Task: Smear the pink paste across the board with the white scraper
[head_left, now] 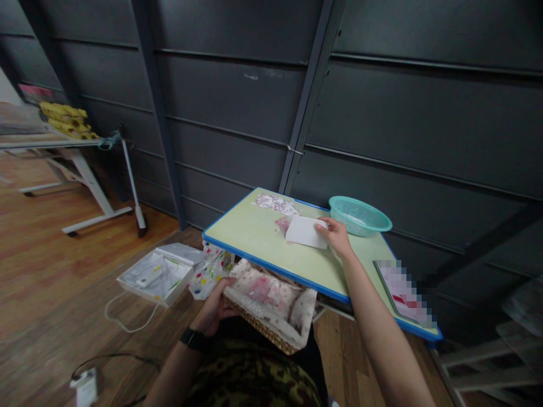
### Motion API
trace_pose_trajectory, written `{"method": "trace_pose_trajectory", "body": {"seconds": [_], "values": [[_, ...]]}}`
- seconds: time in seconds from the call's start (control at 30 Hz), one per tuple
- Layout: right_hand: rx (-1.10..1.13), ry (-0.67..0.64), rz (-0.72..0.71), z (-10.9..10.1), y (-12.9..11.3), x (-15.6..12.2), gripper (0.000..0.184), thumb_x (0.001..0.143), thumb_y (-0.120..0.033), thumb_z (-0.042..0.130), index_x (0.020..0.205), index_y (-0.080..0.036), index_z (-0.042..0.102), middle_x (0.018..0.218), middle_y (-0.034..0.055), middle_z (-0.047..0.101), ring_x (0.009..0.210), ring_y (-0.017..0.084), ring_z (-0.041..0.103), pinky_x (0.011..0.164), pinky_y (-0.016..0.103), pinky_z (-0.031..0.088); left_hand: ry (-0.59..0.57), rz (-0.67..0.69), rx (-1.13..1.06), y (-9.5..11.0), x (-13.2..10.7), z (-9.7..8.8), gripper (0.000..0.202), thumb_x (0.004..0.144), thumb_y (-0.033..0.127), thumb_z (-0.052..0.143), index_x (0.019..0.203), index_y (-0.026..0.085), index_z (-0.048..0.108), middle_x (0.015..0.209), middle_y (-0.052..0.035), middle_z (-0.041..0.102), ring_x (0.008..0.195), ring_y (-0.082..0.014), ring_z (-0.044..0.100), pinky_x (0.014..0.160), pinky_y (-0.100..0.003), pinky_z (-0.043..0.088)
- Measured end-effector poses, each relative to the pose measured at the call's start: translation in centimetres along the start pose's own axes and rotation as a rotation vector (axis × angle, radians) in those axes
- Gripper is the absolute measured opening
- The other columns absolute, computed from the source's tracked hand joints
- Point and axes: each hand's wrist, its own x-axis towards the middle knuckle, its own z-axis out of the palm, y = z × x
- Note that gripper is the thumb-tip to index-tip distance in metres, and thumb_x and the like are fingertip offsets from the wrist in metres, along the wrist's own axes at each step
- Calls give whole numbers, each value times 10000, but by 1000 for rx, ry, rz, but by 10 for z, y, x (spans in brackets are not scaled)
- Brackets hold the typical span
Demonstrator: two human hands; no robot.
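Note:
My left hand (216, 310) grips the left side of a wicker basket (262, 330) with a patterned cloth lining. The basket is below the table's front edge, against my lap, and something pinkish lies in it. My right hand (335, 234) pinches a white card (306, 233) by its right end, low over the tabletop. Beside the card's left end is a small pink heap (282, 224), partly covered by the card. Farther back lies a spread of small white and purplish pieces (275, 203), too small to make out.
The pale green table (237, 226) has a blue edge. A turquoise plastic basin (360, 217) stands at its back right, and a flat pixelated item (403, 297) lies at the right. On the floor are an open white box (165, 291) and cables. A dark panelled wall rises behind.

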Motion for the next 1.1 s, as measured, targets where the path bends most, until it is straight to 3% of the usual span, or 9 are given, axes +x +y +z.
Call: {"method": "trace_pose_trajectory", "body": {"seconds": [0.23,0.43,0.6,0.73,0.87,1.1], "values": [[-43,82,77,-7,-4,-1,491,556,-597,786,806,-175,762,720,72,714,662,209,570,597,321,417,-13,-3,-16,-3,4,-2,135,891,321,622,938,195,613,645,-7,690,537,-194,674,561,-326,622],[25,-51,194,-9,-13,-7,451,490,-520,831,763,-184,703,663,32,668,587,164,523,542,283,357,8,8,-25,-3,5,-4,156,875,313,638,969,191,620,669,-12,697,539,-207,678,554,-349,626],[41,-76,330,-17,-17,-10,404,457,-433,835,683,-229,569,556,-20,584,501,139,480,473,252,285,10,8,-10,-2,5,-5,173,866,317,657,975,187,625,669,-19,694,557,-212,684,550,-343,624],[79,-271,378,-18,-21,-13,431,452,-387,870,641,-235,513,554,-30,563,501,127,485,470,239,274,4,5,5,-1,5,-4,150,892,325,635,967,196,613,677,-18,691,579,-213,697,567,-342,631],[184,-470,365,-6,-28,-20,493,461,-407,924,624,-226,495,553,-56,524,501,95,449,478,224,266,28,12,-14,-1,5,-3,130,887,307,632,961,203,606,669,-6,677,566,-207,681,547,-342,627],[263,-670,412,18,-33,-34,563,463,-472,989,672,-211,536,574,-67,552,487,71,445,452,200,259,-18,20,-27,-3,4,-5,181,829,326,686,937,197,617,695,-5,689,606,-210,692,568,-337,626]]}}
